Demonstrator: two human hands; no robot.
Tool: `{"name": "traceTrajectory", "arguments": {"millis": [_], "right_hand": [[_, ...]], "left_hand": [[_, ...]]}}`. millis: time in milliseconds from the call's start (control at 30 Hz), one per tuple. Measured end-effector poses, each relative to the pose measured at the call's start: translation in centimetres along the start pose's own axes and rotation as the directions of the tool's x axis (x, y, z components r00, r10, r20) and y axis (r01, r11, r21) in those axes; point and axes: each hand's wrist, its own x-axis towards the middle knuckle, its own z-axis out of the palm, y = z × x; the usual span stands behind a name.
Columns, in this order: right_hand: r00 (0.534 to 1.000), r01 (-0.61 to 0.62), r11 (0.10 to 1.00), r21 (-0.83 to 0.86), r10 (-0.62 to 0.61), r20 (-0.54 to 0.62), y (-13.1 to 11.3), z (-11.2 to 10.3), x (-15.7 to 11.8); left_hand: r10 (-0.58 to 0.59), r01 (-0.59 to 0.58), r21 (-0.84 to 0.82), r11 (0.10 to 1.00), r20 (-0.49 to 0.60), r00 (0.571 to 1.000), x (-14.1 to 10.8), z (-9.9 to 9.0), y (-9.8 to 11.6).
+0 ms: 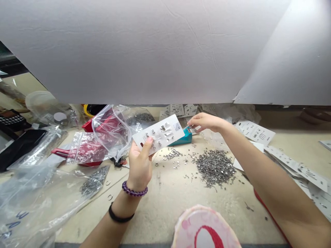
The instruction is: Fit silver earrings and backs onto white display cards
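My left hand [141,165] holds a white card [161,134] tilted above the table, thumb on its face. Several small earrings are fixed to the card, and a torn-looking patch shows near its top. My right hand [200,122] is at the teal tape dispenser [184,138], just behind the card's right end. Its thumb and fingertips are pinched together at what looks like a clear strip of tape. A heap of small metal pieces [216,167] lies to the right, with a smaller scatter [173,154] below the card.
Plastic bags [111,132] and a red bag [88,148] lie on the left, beside a black object [20,148]. More earring cards [254,132] lie at the right. A pink round object [204,229] stands at the front edge; a white panel [155,51] spans the top.
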Motion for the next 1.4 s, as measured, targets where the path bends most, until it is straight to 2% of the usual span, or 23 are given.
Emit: {"name": "traceTrajectory", "arguments": {"millis": [133, 300, 500, 667, 800, 933, 1267, 1400], "right_hand": [[0.984, 0.029, 1.0, 0.009, -0.027, -0.175, 0.3, 0.5, -0.2], [0.976, 0.008, 0.999, -0.037, -0.016, -0.215, 0.9, 1.1, -0.7], [0.949, 0.006, 1.0, -0.02, -0.013, -0.316, 1.6, 2.1, -0.5], [0.932, 0.08, 0.983, 0.166, -0.015, -0.363, 2.0, 3.1, -0.2], [0.934, 0.114, 0.924, 0.365, 0.025, -0.356, 2.7, 3.7, -0.6], [0.928, 0.135, 0.862, 0.489, 0.064, -0.368, 3.3, 4.5, -1.0], [0.878, 0.162, 0.802, 0.575, 0.149, -0.455, 4.0, 5.8, -0.9], [0.874, 0.161, 0.776, 0.609, 0.175, -0.453, 3.8, 6.0, -1.1]], "left_hand": [[-0.02, 0.02, 0.013, 1.0, 0.012, 1.0, 0.0, 0.0, 0.0], [-0.028, 0.028, 0.009, 1.0, 0.003, 1.0, -0.1, 0.2, 0.1], [-0.044, 0.044, 0.011, 0.999, -0.005, 0.999, 0.0, 0.2, 0.2], [-0.059, 0.059, -0.002, 0.998, -0.012, 0.998, -0.1, 0.3, 0.6], [-0.053, 0.053, 0.01, 0.999, -0.01, 0.999, -0.1, 0.2, 0.7], [-0.049, 0.049, 0.002, 0.999, -0.01, 0.999, 0.0, 0.0, 0.6], [-0.062, 0.062, -0.012, 0.998, -0.019, 0.998, -0.2, 0.2, 0.8], [-0.061, 0.061, 0.003, 0.998, -0.017, 0.998, -0.2, 0.4, 0.9]]}}
